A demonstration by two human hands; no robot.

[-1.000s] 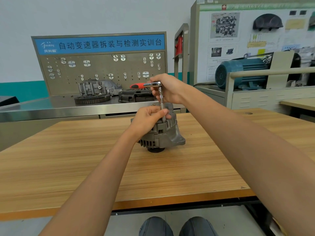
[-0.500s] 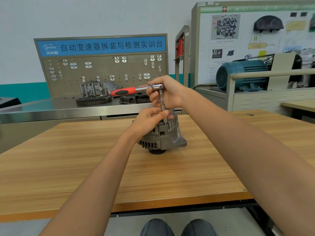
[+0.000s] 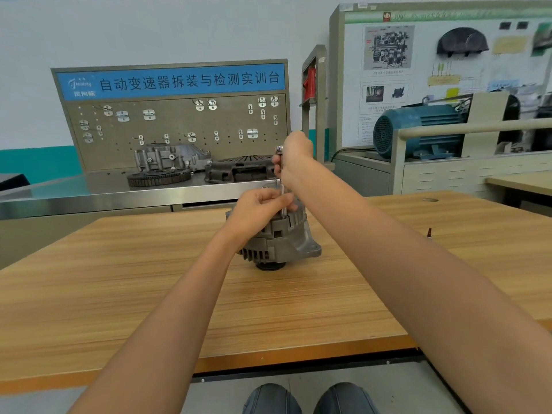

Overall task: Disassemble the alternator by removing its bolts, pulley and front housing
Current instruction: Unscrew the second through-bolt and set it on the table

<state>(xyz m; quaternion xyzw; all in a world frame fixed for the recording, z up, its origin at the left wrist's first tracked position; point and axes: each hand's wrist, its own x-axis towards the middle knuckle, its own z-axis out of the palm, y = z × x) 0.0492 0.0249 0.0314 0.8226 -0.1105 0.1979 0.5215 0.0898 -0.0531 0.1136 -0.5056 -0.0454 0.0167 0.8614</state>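
The alternator sits pulley-down near the middle of the tabletop, with a ratchet standing upright on its top, the extension reaching down to what is probably a bolt at the housing's near edge.

The main risk here is the socket riding off the bolt head. The extension is long and thin, so any sideways lean from above could tip it, round the head or let the tool skip across the housing. The alternator rests only on its pulley, a narrow footing, so a hard turn could also spin or rock the whole body on the tabletop if the steadying grip slackens. A small dark piece stands well to the right of the alternator, near the tabletop's edge, and a stray elbow could knock it off.

The right hand is curled round the ratchet's head above the alternator; the handle is hidden behind it. The left hand lies on the alternator's top, fingers bent, pinching the lower extension between thumb and fingertips to keep it straight. Whether the socket is fully seated cannot be told.
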